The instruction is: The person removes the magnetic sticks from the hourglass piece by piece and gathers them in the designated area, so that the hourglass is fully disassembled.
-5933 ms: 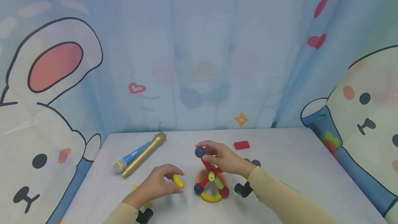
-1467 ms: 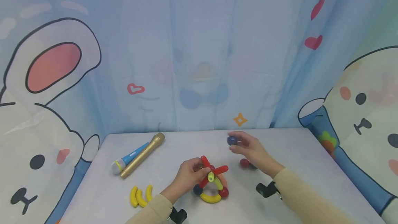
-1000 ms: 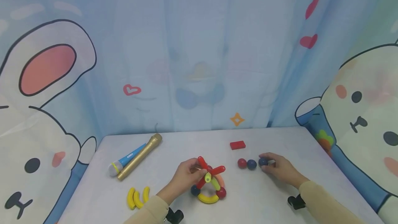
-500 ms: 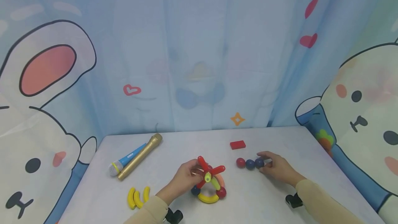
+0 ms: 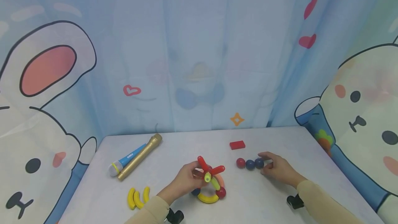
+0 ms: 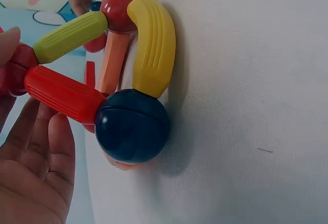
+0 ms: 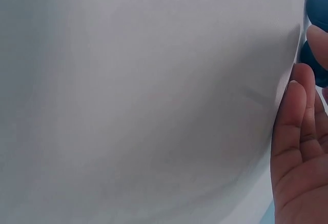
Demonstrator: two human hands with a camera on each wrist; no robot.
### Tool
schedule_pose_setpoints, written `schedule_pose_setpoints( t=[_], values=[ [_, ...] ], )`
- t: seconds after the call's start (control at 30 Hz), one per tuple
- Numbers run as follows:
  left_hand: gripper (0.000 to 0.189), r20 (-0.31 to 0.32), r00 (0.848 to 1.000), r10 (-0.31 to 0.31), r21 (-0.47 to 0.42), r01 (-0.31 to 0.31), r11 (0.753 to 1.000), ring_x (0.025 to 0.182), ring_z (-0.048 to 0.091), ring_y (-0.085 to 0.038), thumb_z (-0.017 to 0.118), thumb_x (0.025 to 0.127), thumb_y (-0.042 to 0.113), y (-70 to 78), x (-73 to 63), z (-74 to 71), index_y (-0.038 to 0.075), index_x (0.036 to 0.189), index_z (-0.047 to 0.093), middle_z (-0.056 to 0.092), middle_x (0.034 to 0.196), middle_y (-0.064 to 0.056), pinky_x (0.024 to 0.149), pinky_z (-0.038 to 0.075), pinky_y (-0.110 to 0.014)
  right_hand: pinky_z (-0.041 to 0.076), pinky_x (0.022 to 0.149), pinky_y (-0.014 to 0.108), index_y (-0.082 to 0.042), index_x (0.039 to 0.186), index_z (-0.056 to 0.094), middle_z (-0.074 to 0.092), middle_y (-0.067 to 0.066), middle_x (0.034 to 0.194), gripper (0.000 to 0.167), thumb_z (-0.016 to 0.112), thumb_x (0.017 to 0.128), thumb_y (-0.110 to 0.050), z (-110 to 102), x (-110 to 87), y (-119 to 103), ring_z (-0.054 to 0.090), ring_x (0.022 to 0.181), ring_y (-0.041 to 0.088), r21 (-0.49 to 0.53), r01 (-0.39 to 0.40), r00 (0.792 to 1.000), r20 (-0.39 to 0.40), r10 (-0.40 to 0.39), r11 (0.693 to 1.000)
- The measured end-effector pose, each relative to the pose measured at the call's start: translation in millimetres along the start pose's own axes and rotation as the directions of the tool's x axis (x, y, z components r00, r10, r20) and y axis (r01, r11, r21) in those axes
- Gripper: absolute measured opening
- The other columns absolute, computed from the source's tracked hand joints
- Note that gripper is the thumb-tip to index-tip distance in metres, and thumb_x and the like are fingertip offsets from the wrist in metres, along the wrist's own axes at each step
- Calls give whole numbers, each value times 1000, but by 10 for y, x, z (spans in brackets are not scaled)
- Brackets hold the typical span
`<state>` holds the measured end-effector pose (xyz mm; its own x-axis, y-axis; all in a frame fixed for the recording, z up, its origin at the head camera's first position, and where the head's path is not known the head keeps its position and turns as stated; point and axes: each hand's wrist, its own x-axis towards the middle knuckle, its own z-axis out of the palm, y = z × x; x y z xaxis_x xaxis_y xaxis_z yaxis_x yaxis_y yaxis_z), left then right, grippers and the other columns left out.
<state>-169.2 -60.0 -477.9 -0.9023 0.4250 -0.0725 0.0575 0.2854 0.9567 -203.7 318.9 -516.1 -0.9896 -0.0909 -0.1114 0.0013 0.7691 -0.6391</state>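
Observation:
My left hand [image 5: 186,179] grips the top of a magnetic ball-and-stick model [image 6: 64,93], thumb and fingers at its upper red ball [image 6: 15,70]. Red sticks [image 5: 219,170] jut from that top, and a yellow-green stick [image 6: 72,37] slants down. Lower down, a yellow curved stick [image 6: 154,44] joins a red ball [image 6: 120,8] to a dark blue ball [image 6: 132,126]. To the right, my right hand [image 5: 281,169] pinches a blue ball [image 5: 259,163] between thumb and fingers on the table. This ball ends a row with another blue ball [image 5: 250,165] and a red ball [image 5: 240,163].
Yellow curved sticks [image 5: 138,199] lie left of my left forearm. A gold microphone [image 5: 140,157] and a blue one [image 5: 132,155] lie at the back left. Behind the balls is a red block [image 5: 237,145]. A printed curtain [image 5: 199,44] hangs behind the white table [image 5: 192,144].
The right hand took the blue ball off the model's red stick and set it at the row's right end. The left hand put down a yellow curved stick and took hold of the model.

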Motion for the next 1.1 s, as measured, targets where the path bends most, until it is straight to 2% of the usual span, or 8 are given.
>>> schedule_pose_setpoints(
  t=[0.17,0.33,0.43,0.5,0.67,0.8,0.9,1.1],
  values=[
    [34,-14,1000,1,24,-1,1000,95,64,-19,81,83,12,0,18,25,16,115,68,66,108,0,73,59,-36,55,86,47,-2,142,46,53,25,134,70,80,83,-10,-60,-67,9,62,99,31,-26,17,1000,-9,-17,1000],
    [31,-27,999,23,70,-21,997,95,64,-19,81,84,15,-4,15,28,18,113,69,66,108,2,73,59,-36,49,93,57,-2,144,43,48,26,139,68,78,86,-11,-109,-200,-165,53,117,43,-56,79,989,-120,-86,995],
    [33,-36,999,23,85,-20,996,95,65,-18,81,84,16,-10,3,16,19,114,69,67,107,4,74,59,-35,53,92,50,-4,140,49,54,20,135,57,75,90,-10,-71,-268,-502,58,114,37,94,140,986,-110,-129,986],
    [34,-40,999,28,90,-24,996,95,66,-18,81,84,14,-16,-2,7,18,115,69,67,106,4,74,59,-35,56,88,41,-7,136,55,59,17,130,50,74,91,-14,27,-309,-786,61,109,31,226,163,987,-42,-158,960],
    [34,-36,998,47,82,-44,996,95,67,-18,80,84,13,-47,-19,7,16,117,69,68,105,4,76,59,-35,57,83,33,-10,133,60,64,12,126,45,74,92,-20,406,-425,-1372,65,101,30,478,149,963,127,-236,866],
    [34,-29,999,36,70,-34,997,94,67,-19,79,85,13,-66,-37,2,15,118,69,69,104,2,76,59,-36,57,85,34,-5,131,61,65,13,124,42,73,93,-19,611,-481,-1564,67,104,32,602,156,947,133,-292,783],
    [32,-29,999,23,79,-21,997,92,67,-19,79,85,14,-71,-51,-11,13,116,70,70,101,0,76,59,-37,57,84,33,-4,128,62,66,12,120,41,74,92,-21,701,-482,-1603,67,104,28,621,161,953,103,-284,767],
    [29,-42,999,25,101,-20,995,90,68,-20,79,85,14,-90,-79,-41,12,113,71,71,98,0,76,59,-37,56,87,33,-7,126,65,69,7,115,40,74,92,-25,808,-437,-1595,67,103,23,591,164,962,80,-260,790]
  ],
)
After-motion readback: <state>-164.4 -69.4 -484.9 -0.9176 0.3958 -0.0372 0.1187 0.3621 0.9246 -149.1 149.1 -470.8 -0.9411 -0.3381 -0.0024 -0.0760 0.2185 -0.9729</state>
